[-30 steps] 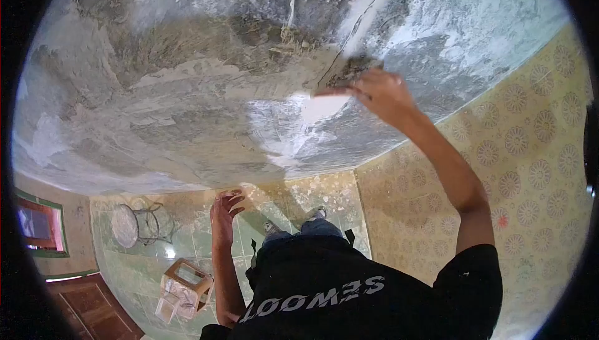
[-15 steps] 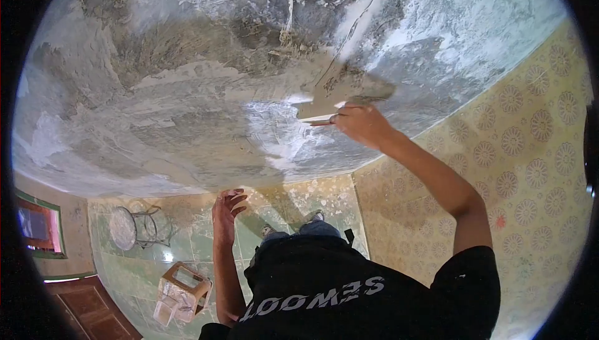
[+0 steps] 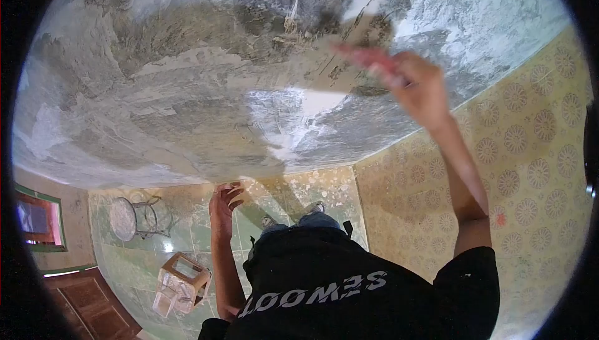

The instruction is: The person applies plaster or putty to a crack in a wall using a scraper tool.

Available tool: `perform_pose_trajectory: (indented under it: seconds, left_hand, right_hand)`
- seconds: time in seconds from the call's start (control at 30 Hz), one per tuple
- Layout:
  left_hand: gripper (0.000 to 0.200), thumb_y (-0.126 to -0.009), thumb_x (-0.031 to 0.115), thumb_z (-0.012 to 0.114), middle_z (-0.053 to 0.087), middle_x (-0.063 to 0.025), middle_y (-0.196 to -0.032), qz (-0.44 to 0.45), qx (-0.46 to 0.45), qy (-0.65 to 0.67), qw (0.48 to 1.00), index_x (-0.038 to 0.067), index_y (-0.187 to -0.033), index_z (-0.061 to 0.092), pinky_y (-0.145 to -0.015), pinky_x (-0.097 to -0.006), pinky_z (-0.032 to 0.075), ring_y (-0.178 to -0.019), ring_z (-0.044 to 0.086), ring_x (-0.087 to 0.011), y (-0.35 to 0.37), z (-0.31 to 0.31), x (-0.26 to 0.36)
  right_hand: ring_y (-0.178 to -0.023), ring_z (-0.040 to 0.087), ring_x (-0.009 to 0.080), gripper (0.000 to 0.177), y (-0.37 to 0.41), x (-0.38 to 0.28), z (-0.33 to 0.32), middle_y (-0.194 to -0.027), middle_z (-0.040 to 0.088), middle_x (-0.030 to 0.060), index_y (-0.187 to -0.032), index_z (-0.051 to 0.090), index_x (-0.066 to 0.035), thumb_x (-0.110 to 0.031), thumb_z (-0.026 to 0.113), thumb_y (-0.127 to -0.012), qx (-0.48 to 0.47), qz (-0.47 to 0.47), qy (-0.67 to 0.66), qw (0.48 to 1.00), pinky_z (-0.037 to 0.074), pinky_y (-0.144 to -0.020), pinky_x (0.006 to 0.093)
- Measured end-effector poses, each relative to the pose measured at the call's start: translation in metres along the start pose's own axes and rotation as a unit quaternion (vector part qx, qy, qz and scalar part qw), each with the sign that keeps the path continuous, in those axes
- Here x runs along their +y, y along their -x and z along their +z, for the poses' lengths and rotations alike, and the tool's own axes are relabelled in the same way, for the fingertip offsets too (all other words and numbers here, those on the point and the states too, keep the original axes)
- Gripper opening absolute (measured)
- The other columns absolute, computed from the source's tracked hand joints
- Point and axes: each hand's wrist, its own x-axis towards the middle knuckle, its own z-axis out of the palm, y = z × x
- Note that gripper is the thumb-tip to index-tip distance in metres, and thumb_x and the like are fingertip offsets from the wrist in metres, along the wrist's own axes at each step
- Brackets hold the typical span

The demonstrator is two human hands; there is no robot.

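Observation:
My right hand is wrapped round a red-handled putty knife, smeared by motion. Its tip overlaps the grey plastered wall near a dark, rough patch and a long crack. Pale, smooth filler shows on the wall below the tool. Low on the left, my left hand hangs near the wall's foot, its fingers loosely bent and apart.
A patterned yellow wall meets the plastered one on the right. On the green tiled floor stand a round stool and a spattered wooden stool-like frame. A brown wooden panel and a window are at left.
My right hand has lifted the putty knife up the wall and turned it, from the bright filler patch towards the crack. The left hand has shifted only slightly.

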Motion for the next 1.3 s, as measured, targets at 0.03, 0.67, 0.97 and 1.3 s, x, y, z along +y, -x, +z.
perform_pose_trajectory:
  seconds: [0.03, 0.67, 0.97, 1.3]
  left_hand:
    - [0.042, -0.105, 0.049, 0.043, 0.065, -0.0134, -0.126, 0.0, 0.001, 0.005, 1.0, 0.012, -0.114, 0.062, -0.09, -0.0387, 0.049, -0.115, 0.063, -0.0261, 0.001, -0.001, -0.003]
    - [0.043, -0.105, 0.05, 0.041, 0.063, -0.0127, -0.13, 0.023, 0.003, -0.016, 1.0, 0.014, -0.116, 0.06, -0.092, -0.0397, 0.05, -0.117, 0.062, -0.0265, 0.008, -0.02, 0.004]
    - [0.043, -0.104, 0.052, 0.042, 0.063, -0.0131, -0.13, 0.01, -0.009, -0.01, 1.0, 0.013, -0.115, 0.06, -0.092, -0.0409, 0.049, -0.117, 0.063, -0.0271, 0.003, -0.008, 0.007]
    - [0.044, -0.104, 0.053, 0.043, 0.063, -0.0134, -0.13, 0.013, 0.01, -0.011, 1.0, 0.013, -0.114, 0.06, -0.092, -0.0401, 0.049, -0.116, 0.062, -0.0273, -0.002, -0.006, 0.011]
  right_hand:
    - [-0.086, 0.07, 0.0212, 0.019, 0.013, -0.001, 0.03, -0.09, 0.072, 0.0113, -0.095, 0.073, -0.006, -0.024, 0.066, -0.096, -0.05, -0.048, -0.024, 0.997, 0.06, -0.066, 0.0353]
    - [-0.086, 0.066, 0.0204, 0.016, -0.017, 0.014, -0.023, -0.09, 0.07, 0.0096, -0.098, 0.074, -0.008, -0.023, 0.073, -0.091, -0.055, 0.053, -0.016, 0.997, 0.058, -0.074, 0.0348]
    - [-0.102, 0.066, 0.0218, 0.011, 0.051, 0.042, 0.113, -0.093, 0.069, 0.0066, -0.091, 0.072, -0.011, -0.022, 0.067, -0.092, -0.236, -0.093, 0.101, 0.962, 0.058, -0.084, 0.0427]
    - [-0.077, 0.068, 0.0211, 0.021, -0.032, 0.012, -0.015, -0.082, 0.068, 0.0053, -0.092, 0.072, -0.011, -0.031, 0.066, -0.094, -0.009, -0.126, 0.046, 0.991, 0.059, -0.067, 0.0399]
